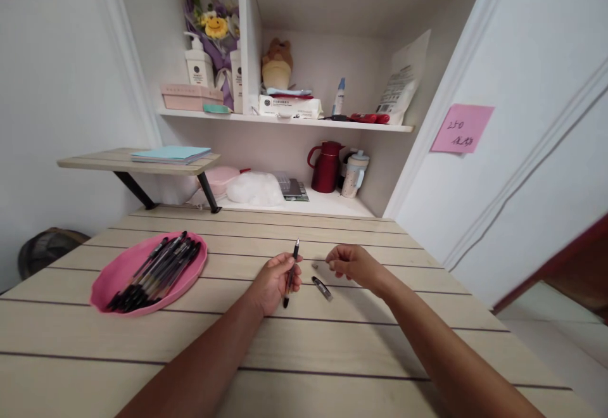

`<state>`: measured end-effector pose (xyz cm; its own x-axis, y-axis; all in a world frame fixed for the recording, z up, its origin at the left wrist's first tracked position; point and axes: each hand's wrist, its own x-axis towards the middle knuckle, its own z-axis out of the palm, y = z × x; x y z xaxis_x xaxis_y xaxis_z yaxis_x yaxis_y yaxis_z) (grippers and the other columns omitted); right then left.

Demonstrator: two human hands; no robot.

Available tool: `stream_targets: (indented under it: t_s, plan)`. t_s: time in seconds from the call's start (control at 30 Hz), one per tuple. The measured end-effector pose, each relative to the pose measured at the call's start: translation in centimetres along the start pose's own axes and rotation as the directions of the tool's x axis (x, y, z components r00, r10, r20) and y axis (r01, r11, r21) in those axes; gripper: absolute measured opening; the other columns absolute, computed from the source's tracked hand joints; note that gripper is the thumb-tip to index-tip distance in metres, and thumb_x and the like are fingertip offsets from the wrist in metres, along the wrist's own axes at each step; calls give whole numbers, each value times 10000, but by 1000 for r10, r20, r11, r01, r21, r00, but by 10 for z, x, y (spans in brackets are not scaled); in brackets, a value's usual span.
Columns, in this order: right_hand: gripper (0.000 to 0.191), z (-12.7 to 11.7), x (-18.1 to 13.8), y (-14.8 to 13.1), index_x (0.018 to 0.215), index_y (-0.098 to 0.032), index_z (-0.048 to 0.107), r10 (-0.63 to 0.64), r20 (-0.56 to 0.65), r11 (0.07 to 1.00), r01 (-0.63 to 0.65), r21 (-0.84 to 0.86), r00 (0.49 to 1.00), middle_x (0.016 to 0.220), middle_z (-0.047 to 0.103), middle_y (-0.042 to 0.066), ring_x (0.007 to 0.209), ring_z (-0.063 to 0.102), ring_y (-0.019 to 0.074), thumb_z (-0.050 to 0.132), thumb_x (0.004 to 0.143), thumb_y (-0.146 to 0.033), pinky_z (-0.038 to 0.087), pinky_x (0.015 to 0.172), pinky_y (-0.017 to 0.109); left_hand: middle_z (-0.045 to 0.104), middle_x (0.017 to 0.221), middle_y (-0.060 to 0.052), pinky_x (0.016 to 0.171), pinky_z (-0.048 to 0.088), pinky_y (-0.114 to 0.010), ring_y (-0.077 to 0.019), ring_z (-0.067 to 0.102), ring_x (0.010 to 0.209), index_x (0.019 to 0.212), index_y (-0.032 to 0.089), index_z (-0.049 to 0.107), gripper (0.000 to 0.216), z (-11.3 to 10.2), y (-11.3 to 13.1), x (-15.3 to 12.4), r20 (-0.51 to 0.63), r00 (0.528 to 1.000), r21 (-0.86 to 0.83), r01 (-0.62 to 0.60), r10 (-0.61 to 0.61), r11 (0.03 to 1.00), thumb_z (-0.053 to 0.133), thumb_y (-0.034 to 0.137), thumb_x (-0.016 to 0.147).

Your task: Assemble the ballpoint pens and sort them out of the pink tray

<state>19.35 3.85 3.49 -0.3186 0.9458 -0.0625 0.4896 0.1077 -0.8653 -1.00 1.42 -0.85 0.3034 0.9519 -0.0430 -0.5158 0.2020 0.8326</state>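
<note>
Contact with a thing is plain only at the left hand (274, 280), which is closed around a black pen (291, 273). The pen is gripped at mid-barrel, and its long axis runs almost straight away from the body. Its tip is raised toward the shelves, and its lower end sits just above the surface (361, 354).

The right hand (352, 263) is held low over the surface, just to the right of the pen and apart from it. Its fingers are curled narrow with the tips drawn together. Whether anything small is pinched between them cannot be told.

A dark cap (322, 289) lies flat on the surface between the two hands, its length slanted from upper left to lower right. It is nearer to the right hand, just below the knuckles, and is touched by neither hand. A tiny pale piece (314, 266) is seen beside the right fingertips.

Well to the left, a pink tray (110, 282) is set on the surface, with a bundle of black pens (159, 271) laid lengthwise in it.
</note>
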Motion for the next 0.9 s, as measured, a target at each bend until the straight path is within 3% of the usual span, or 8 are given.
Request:
stream_targets:
  t_s: [0.13,0.27,0.4,0.53,0.63,0.9]
  plan:
    - [127,18,9,-1,737,-160,550,-35,-60,990,43,135,998,620,570,-9,533,514,90,525,651,-250,340,440,178,557,633,-10,435,363,-193,-80,512,467,907,139,574,248,-2,0,1,15,1000,16,10,-11,1000,580,295,714]
    - [128,23,10,6,741,-161,545,-44,-49,991,50,123,998,599,546,-18,545,520,99,519,665,-261,337,444,181,564,612,-10,431,359,-197,-81,508,454,919,141,586,260,-1,1,1,12,1000,21,22,-22,1000,588,286,704]
    - [89,20,7,14,687,-161,563,-89,-86,980,72,-185,992,604,563,-8,568,515,112,501,663,-219,339,494,202,574,601,-12,435,355,-195,-83,513,457,935,144,589,280,0,2,1,-3,1000,12,25,-25,1000,605,271,686]
    - [77,20,4,18,643,-171,599,-58,-78,842,7,-540,995,650,614,17,611,519,126,524,631,-182,326,551,218,582,617,-15,441,359,-193,-84,521,473,898,143,595,254,0,2,0,-17,1000,11,24,-24,1000,618,254,671]
    - [100,20,3,16,675,-181,618,-11,-50,794,-21,-608,999,682,634,23,617,524,129,533,651,-227,309,543,217,580,615,-12,443,362,-196,-85,522,472,894,143,593,251,0,2,-1,-25,999,18,33,-33,999,622,244,666]
    - [174,28,-7,1,681,-183,613,-29,-46,745,-10,-667,999,704,639,44,634,543,151,537,683,-339,291,516,231,579,614,-9,437,363,-190,-83,525,470,867,144,590,236,2,3,-2,-22,999,30,33,-32,999,629,245,657]
